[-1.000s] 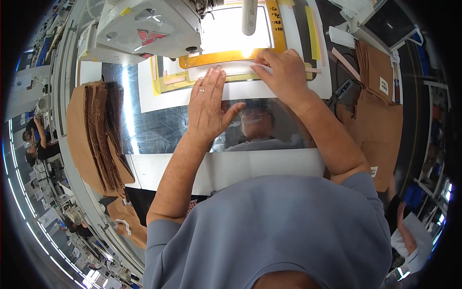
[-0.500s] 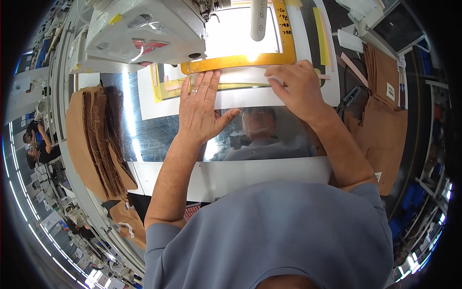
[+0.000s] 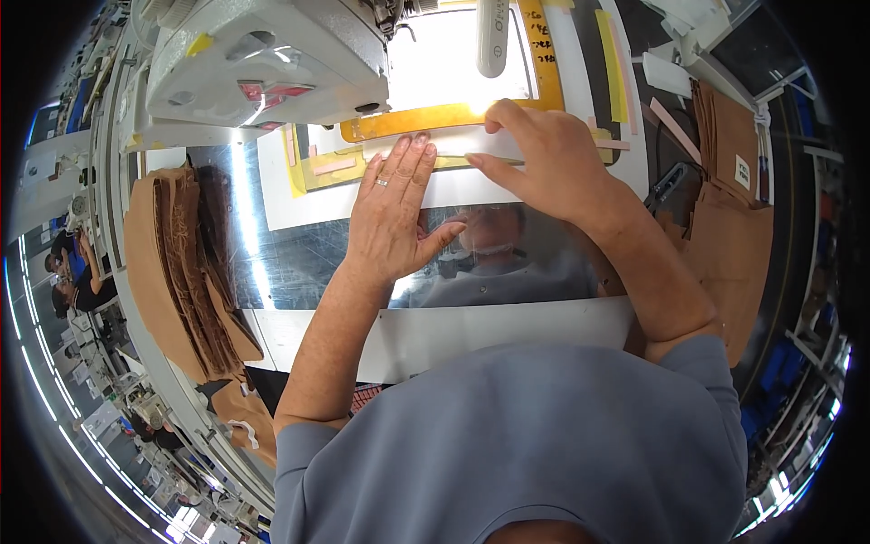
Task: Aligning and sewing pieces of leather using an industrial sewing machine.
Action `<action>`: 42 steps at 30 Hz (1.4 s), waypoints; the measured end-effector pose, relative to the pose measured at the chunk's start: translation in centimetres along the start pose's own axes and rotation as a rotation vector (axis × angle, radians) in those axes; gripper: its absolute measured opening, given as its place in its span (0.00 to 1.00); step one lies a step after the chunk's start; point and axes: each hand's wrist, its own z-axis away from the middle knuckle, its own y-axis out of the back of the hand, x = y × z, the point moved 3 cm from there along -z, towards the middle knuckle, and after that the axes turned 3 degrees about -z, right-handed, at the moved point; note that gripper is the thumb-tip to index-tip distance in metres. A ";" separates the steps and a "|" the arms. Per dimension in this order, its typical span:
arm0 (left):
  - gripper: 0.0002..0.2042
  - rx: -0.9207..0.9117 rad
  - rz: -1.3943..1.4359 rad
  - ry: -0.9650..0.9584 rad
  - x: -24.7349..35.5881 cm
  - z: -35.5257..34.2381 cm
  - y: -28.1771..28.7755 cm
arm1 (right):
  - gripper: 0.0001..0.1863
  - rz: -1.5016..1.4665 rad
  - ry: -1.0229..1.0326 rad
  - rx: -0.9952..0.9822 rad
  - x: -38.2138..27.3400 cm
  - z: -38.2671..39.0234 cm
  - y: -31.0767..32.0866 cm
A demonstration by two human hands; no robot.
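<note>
My left hand (image 3: 394,213) lies flat with its fingers stretched over a white template sheet (image 3: 290,208), the fingertips just below the near edge of an amber frame (image 3: 426,121). A ring is on one finger. My right hand (image 3: 562,168) hovers by the frame's near right part, thumb and forefinger apart, nothing visible between them; its other fingers are partly hidden. Yellow tape (image 3: 453,162) and a pink strip (image 3: 335,167) run along the template's near side. The white sewing machine head (image 3: 263,77) overhangs the frame at the upper left.
The template overlaps a shiny metal plate (image 3: 299,263). A stack of brown fabric pieces (image 3: 145,272) stands at left; more brown pieces (image 3: 729,263) lie at right beside a dark-handled cutter (image 3: 669,184). A white rod-shaped device (image 3: 491,41) hangs over the frame.
My left hand has slid slightly right along the template. The right hand's thumb and forefinger have spread wider, the forefinger lifting over the frame's edge.
</note>
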 end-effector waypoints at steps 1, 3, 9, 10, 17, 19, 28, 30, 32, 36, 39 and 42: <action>0.48 0.001 0.017 -0.008 0.1 -0.2 0.0 | 0.10 0.027 -0.040 -0.075 -0.1 -0.5 -0.4; 0.48 -0.013 -0.008 -0.007 0.3 -0.3 0.0 | 0.09 0.064 0.022 -0.048 0.1 -1.2 -1.3; 0.47 -0.056 -0.075 0.041 -0.7 -0.4 0.8 | 0.05 0.127 0.191 0.027 0.2 -0.6 -1.9; 0.47 -0.052 -0.081 0.031 -0.8 -0.3 0.9 | 0.06 0.135 0.248 0.039 0.2 -0.2 -1.7; 0.44 -0.058 0.022 -0.003 0.0 0.6 1.2 | 0.12 0.077 0.434 0.172 0.7 0.2 -2.1; 0.44 -0.067 0.001 0.012 -0.1 0.4 1.2 | 0.13 0.098 0.422 0.196 0.6 0.1 -2.5; 0.46 -0.066 -0.046 0.060 -1.0 0.4 0.7 | 0.12 0.140 0.364 0.240 0.4 0.4 -3.0; 0.48 -0.082 -0.082 0.063 -1.3 0.2 0.7 | 0.11 0.066 0.314 0.226 0.6 0.7 -2.3; 0.49 -0.093 -0.117 0.068 -1.5 0.2 0.5 | 0.10 -0.004 0.266 0.210 1.1 1.3 -1.7; 0.50 -0.055 -0.136 0.066 -1.4 0.2 0.4 | 0.11 0.045 0.269 0.174 2.1 2.4 -0.9; 0.49 -0.046 -0.133 0.070 -1.2 -0.4 0.2 | 0.11 0.160 0.322 0.197 1.9 2.7 -1.1; 0.50 -0.060 -0.136 0.085 -1.2 -0.8 0.2 | 0.12 0.250 0.306 0.228 1.8 2.8 -1.1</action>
